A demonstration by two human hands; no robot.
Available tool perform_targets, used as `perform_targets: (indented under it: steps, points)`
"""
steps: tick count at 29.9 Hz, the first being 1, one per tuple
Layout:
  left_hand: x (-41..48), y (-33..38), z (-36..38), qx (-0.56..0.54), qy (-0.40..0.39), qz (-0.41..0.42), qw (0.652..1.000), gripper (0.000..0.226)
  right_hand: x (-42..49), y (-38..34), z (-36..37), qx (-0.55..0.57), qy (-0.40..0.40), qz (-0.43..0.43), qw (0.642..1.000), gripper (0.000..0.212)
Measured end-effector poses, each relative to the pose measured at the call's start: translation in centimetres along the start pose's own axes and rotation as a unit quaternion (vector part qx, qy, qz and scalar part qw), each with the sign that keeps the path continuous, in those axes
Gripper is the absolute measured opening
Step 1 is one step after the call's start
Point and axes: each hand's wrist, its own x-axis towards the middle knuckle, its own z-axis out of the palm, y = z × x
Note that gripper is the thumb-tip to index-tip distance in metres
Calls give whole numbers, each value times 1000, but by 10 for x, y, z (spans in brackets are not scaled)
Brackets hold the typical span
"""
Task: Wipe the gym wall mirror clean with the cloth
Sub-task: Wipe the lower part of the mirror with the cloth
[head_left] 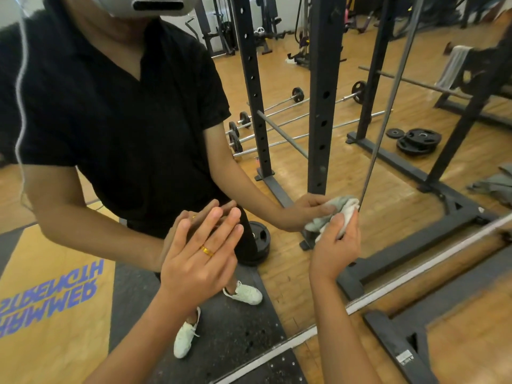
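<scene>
Desk: How much of the mirror (277, 167) is wiped?
Field: Cannot be told. Cloth (347, 214) is gripped by the right hand (336, 241), pressed low on it; left hand (199, 253) is laid flat, fingers straight. Wiping is judged unfinished.

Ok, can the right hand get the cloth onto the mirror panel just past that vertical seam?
Probably yes. The right hand presses the cloth against the mirror right at the seam, and nothing shows between it and the next panel. The left hand lies flat on the mirror, well aside.
</scene>
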Motion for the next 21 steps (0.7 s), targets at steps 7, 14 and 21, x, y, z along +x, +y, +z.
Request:
perform_targets:
  steps: [7, 14, 21]
  points:
    - [0, 0, 1, 7, 4, 6, 1000, 39, -1, -9, 9, -1, -31, -114, 993, 38]
    - [0, -1, 1, 11, -3, 7, 1000, 38, -14, 5, 2, -15, 19, 28, 999, 45]
    - [-2, -2, 2, 16, -27, 12, 999, 41, -16, 12, 11, -17, -6, -57, 998, 42]
